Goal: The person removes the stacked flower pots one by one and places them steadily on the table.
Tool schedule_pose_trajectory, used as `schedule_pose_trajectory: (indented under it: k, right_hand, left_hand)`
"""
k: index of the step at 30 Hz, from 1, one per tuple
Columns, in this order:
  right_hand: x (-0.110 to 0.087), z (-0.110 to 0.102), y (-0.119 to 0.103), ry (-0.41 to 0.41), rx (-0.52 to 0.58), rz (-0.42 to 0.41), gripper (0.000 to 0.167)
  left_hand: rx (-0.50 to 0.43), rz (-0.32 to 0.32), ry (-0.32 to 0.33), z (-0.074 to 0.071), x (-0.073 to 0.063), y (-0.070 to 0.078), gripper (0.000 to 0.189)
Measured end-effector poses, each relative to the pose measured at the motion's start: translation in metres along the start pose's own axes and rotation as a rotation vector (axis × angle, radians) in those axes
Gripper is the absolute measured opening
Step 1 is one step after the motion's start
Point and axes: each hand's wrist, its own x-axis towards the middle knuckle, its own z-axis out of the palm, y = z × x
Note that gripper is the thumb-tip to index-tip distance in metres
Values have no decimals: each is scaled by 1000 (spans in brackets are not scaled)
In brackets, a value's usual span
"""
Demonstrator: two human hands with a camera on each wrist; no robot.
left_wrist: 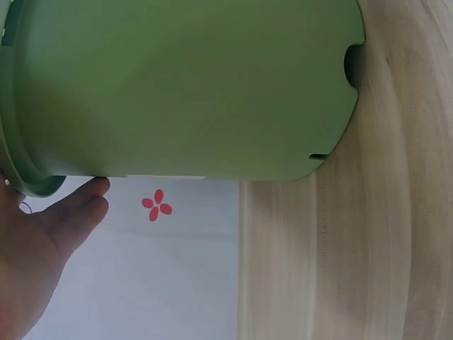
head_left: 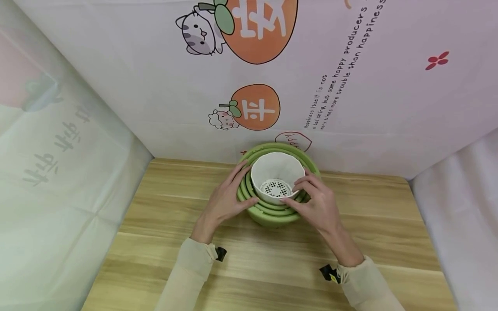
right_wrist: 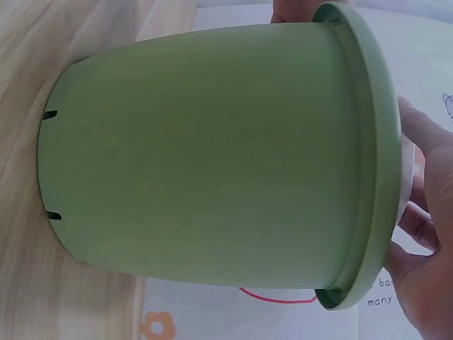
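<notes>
A white flowerpot with a perforated bottom sits inside a stack of nested green flowerpots, tilted slightly toward the near side. My right hand pinches the white pot's near right rim, thumb outside and fingers reaching inside. On the other side, my left hand holds the green rim, with its thumb at the front and its fingers along the left. In the left wrist view, fingers touch the outer green wall just below the rim. The right wrist view shows the outer pot upright, with slots near its base.
The stack stands on a wood-grain table close to the back edge. Behind it rises a white printed cloth with orange fruit drawings. White cloth also hangs on the left and right sides.
</notes>
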Motion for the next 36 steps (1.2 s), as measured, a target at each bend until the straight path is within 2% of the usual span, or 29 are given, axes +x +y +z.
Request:
schedule_pose_trajectory:
  k: [5, 23, 36]
  right_hand:
    - [3, -1, 0, 26, 2, -15, 40]
    - [12, -8, -2, 136, 93, -81, 37]
    - [16, -12, -7, 169, 112, -59, 37]
  left_hand:
    - [2, -15, -15, 0, 2, 0, 95]
    - [-12, -14, -1, 0, 4, 0, 89]
    - [-18, -13, 8, 1, 2, 0, 87]
